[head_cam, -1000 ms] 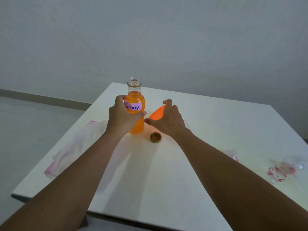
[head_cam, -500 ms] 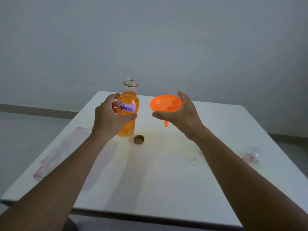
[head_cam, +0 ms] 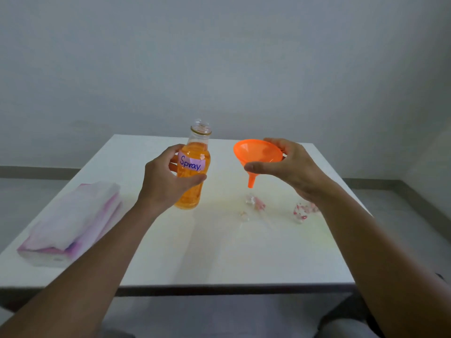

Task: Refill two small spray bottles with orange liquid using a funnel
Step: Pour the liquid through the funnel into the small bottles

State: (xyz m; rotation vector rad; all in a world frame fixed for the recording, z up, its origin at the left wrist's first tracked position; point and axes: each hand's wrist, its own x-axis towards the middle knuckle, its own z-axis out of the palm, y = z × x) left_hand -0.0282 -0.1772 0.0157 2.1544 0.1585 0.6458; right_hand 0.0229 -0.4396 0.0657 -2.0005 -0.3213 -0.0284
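Grips in the left hand (head_cam: 166, 178) a clear uncapped plastic bottle of orange liquid (head_cam: 192, 193) labelled "Spray", slightly tilted, fingers and thumb curled round its middle. Pinches in the right hand (head_cam: 294, 169) an orange plastic funnel (head_cam: 256, 152) by the rim, spout down, beside that bottle and apart from it. Below the spout and right wrist, on the white table (head_cam: 219, 254), two small clear red-speckled spray bottles (head_cam: 256, 204), blurred. Left of the left forearm, a white-and-pink tissue pack (head_cam: 70, 223).

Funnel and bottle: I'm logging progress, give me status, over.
Left hand grips uncapped Spray bottle. Right hand holds orange funnel, spout down, above the table. Two small spray bottles below on the table, funnel in neither. Nothing blocking.
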